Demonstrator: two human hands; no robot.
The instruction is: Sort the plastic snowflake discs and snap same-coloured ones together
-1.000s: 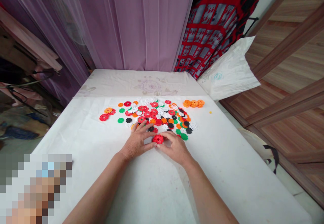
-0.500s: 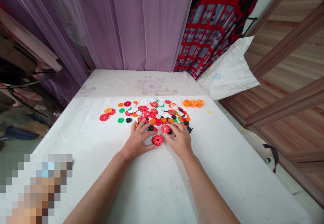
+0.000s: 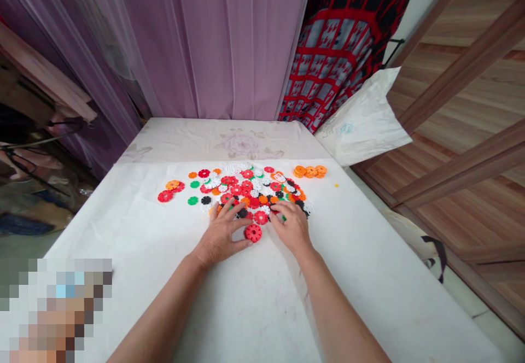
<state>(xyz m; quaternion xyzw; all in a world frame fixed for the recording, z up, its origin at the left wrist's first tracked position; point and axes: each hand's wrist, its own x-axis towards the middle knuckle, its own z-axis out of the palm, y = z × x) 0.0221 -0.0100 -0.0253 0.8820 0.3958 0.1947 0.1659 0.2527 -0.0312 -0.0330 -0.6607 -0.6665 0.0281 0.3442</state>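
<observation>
My left hand [image 3: 219, 235] rests on the white-covered table [image 3: 123, 232] with its fingers spread at the near edge of a scattered pile of plastic snowflake-shaped discs [image 3: 246, 191] in red, white, green, orange and black. Its thumb is right beside a red disc [image 3: 253, 233] lying apart from the pile. My right hand [image 3: 292, 227] has its fingertips among the discs, close to a second red disc [image 3: 261, 217]. Neither hand visibly holds anything.
Several linked orange discs [image 3: 309, 171] lie behind the pile, and a small yellow bit [image 3: 336, 185] sits to their right. A white bag [image 3: 361, 119] stands past the table's back right corner. Purple curtains [image 3: 213, 40] hang behind the table, and a blurred patch covers the lower left.
My hands have moved apart from around the red disc, which now lies slightly nearer me. My right hand has moved up to the pile's edge, and the second red disc has shifted down and left.
</observation>
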